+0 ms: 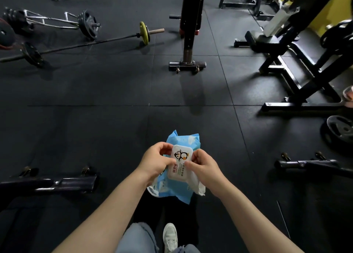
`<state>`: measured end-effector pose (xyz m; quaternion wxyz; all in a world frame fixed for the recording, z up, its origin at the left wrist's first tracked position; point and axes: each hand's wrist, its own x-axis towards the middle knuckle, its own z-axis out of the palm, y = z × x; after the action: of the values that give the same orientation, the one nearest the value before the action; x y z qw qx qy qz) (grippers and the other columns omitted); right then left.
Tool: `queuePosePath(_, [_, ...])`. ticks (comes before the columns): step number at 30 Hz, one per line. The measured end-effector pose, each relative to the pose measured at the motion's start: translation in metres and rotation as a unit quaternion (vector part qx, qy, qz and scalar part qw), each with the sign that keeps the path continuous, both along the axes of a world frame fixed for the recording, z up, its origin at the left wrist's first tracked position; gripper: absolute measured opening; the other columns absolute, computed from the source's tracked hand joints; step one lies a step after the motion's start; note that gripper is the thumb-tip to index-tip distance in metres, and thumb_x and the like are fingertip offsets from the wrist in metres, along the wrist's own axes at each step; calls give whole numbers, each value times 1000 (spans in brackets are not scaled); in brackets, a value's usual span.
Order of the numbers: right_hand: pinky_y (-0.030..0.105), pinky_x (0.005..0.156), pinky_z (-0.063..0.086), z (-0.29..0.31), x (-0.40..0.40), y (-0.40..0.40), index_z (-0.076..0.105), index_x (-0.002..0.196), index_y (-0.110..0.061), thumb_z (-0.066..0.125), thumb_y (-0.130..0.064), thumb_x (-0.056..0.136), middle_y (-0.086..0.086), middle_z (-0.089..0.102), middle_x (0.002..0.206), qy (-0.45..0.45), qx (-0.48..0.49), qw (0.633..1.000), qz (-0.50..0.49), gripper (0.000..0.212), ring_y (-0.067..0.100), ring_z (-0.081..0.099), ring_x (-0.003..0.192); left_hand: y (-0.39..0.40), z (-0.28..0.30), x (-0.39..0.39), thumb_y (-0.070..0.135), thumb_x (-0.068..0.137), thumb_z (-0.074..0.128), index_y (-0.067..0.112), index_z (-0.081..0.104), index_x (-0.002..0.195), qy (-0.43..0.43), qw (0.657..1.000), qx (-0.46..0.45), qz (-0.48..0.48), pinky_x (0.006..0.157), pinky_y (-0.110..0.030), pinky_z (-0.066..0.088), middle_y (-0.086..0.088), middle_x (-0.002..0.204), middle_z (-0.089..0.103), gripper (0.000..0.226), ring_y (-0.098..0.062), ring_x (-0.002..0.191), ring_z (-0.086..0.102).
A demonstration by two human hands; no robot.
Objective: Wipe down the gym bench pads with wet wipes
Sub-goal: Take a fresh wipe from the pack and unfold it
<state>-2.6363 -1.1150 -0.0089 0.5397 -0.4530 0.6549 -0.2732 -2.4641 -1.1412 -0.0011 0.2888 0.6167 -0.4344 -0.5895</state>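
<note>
— Wet wipes pack (176, 165), lid closed, gripped in both the left hand (155, 160) and right hand (202, 166) above the floor mats (95, 119).
— Bench (191, 14)?
— Well apart, seemingly unwiped; everything's left

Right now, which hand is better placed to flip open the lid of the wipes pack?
Probably the right hand: its fingertips rest at the white lid's edge, while the left hand grips the wipes pack.

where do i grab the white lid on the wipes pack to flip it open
Judging by its pose, take the white lid at its near short edge, coming from your side with the right hand thumb. The left hand already steadies the blue wipes pack from the left. Which end carries the hinge cannot be told.
</note>
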Motion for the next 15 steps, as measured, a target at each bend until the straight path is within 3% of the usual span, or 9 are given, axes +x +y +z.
queuePosePath(3, [27,66,60,-9,-21,12,56,92,-8,67,-18,90,2,70,96,-18,31,998,-61,15,11,71,84,-2,-9,-27,-6,80,72,19,64,105,-14,999,10,-42,68,-29,60,0,104,68,36,-16,97,68])
queuePosePath(6, [27,67,59,-24,-48,20,60,97,-11,66,-18,91,3,70,96,-36,59,986,-154,11,12,71,83,-11,-26,-63,-3,80,71,21,62,105,-30,995,15,-89,76,-36,61,1,106,67,36,-16,98,68])
queuePosePath(8, [28,70,56,-35,-70,23,61,100,-15,65,-24,93,3,69,101,-20,57,975,-214,13,13,67,88,-20,-41,-89,2,81,68,23,58,119,-83,986,15,-145,84,-38,59,-1,118,63,44,-14,101,65])
queuePosePath(10, [22,67,48,-43,-93,26,56,107,-19,65,-28,93,0,63,104,9,56,963,-263,19,8,61,89,-31,-54,-113,11,84,67,24,39,143,-178,955,25,-234,95,-38,53,-4,136,49,67,-19,115,57])
queuePosePath(12, [18,60,43,-46,-114,32,52,114,-20,64,-19,93,-2,59,103,14,63,951,-302,25,4,57,85,-38,-60,-131,19,87,66,26,23,153,-266,908,31,-322,103,-39,45,-6,150,34,79,-25,132,44])
queuePosePath(15, [20,59,43,-44,-136,40,53,115,-19,56,0,86,1,60,104,-2,69,941,-330,35,8,56,83,-44,-65,-145,17,91,62,25,32,150,-239,893,32,-379,97,-31,47,-1,151,39,67,-19,133,45])
